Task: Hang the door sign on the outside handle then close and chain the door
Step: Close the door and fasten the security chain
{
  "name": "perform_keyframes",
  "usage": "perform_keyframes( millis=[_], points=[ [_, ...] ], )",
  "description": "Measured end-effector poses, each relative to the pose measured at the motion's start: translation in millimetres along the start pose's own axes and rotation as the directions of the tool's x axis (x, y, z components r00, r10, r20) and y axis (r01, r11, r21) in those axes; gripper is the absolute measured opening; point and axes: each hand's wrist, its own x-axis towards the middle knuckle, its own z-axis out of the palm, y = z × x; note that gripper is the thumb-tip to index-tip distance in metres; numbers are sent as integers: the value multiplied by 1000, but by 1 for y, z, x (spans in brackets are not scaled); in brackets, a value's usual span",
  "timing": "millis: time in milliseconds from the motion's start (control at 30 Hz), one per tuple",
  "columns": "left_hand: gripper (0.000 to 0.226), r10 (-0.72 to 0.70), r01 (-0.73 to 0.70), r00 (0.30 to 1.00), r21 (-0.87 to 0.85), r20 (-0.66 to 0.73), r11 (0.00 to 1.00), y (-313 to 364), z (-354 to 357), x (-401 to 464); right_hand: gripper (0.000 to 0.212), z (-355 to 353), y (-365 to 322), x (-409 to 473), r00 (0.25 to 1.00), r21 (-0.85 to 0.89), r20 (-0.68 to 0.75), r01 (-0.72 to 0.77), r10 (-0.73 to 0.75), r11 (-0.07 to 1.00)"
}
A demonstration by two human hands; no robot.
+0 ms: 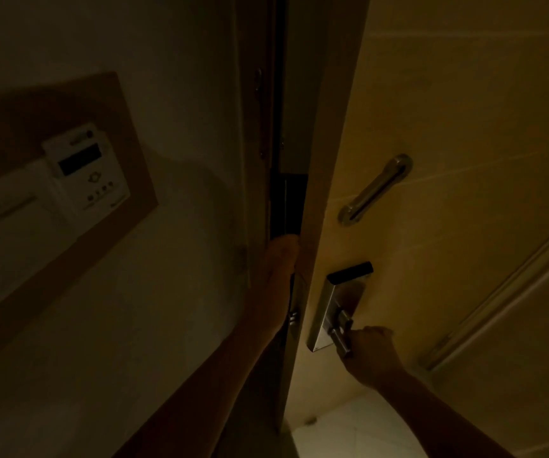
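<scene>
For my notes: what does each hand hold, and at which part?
Right hand grips the inside door handle at its lever. Left hand reaches around the door edge; its hold is hidden.

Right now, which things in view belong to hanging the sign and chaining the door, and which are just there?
Job: door, ajar; inside handle in right hand; left hand reaching through the gap; chain slide.
Not job: wall control panel. The sign is not visible.
</scene>
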Motion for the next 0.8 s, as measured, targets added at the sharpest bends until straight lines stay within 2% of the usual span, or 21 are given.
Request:
perform_keyframes(
  millis=[133, 300, 367, 533, 633, 733, 800],
  points=[
    [40, 134, -129, 989, 71, -65, 989, 12, -6, 44, 20, -2, -12, 49, 999, 29, -22, 28, -27, 999],
    [64, 111, -82, 980, 172, -167, 982, -2, -8, 94, 24, -11, -8, 105, 974, 214, -96, 222, -205, 951],
    [68, 85, -57, 981, 160, -177, 985, -7, -13, 118, 31, -19, -8, 129, 960, 245, -58, 280, -274, 928],
    [69, 94, -70, 972, 115, -216, 991, -17, -15, 181, 40, -35, -12, 207, 928, 218, 26, 357, -371, 908],
    [75, 85, -49, 966, 149, -244, 988, -24, -7, 214, 39, -38, -12, 247, 915, 254, 88, 361, -393, 897],
    [75, 71, -29, 959, 156, -274, 987, -28, -7, 241, 34, -37, -13, 275, 928, 288, 57, 339, -369, 896],
    [65, 61, -10, 954, 172, -294, 985, -32, -11, 255, 34, -33, -14, 286, 940, 265, 22, 322, -339, 909]
  ],
)
